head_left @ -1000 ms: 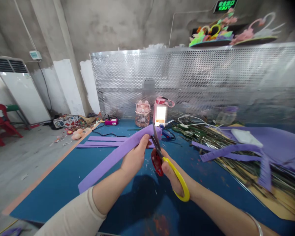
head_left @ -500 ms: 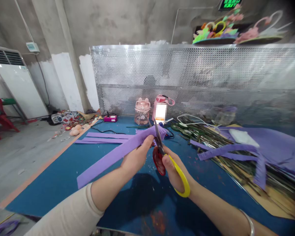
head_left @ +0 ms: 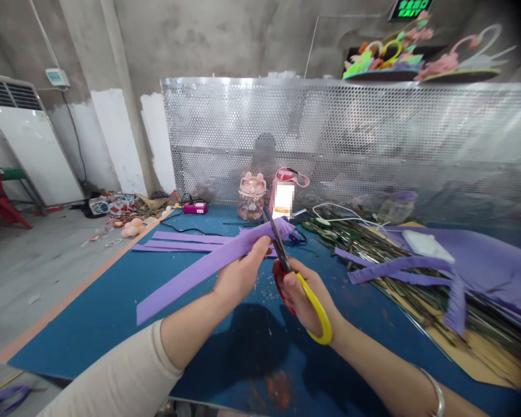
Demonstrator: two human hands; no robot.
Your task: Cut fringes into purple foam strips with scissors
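Note:
My left hand (head_left: 242, 277) pinches a long purple strip (head_left: 186, 282) near its far end, thumb on top. The strip's wide tail slants down to the left over the blue table. In my right hand (head_left: 306, 292) is a pair of scissors (head_left: 318, 315) with one yellow and one red handle. Their blades are slightly parted and straddle the strip just right of my left thumb. Several flat purple strips (head_left: 186, 243) lie on the table beyond my left hand.
Wire stems (head_left: 386, 278) and a curled purple strip (head_left: 403, 267) cover the right side, beside a purple sheet (head_left: 499, 255). At the back stand a pink clear jar (head_left: 250, 200) and a magenta power socket (head_left: 195, 208). Behind them rises a perforated metal panel (head_left: 217, 127).
The scissor handles have drawn closer together, and the blades have closed somewhat around the strip. My left hand keeps its hold almost in place.

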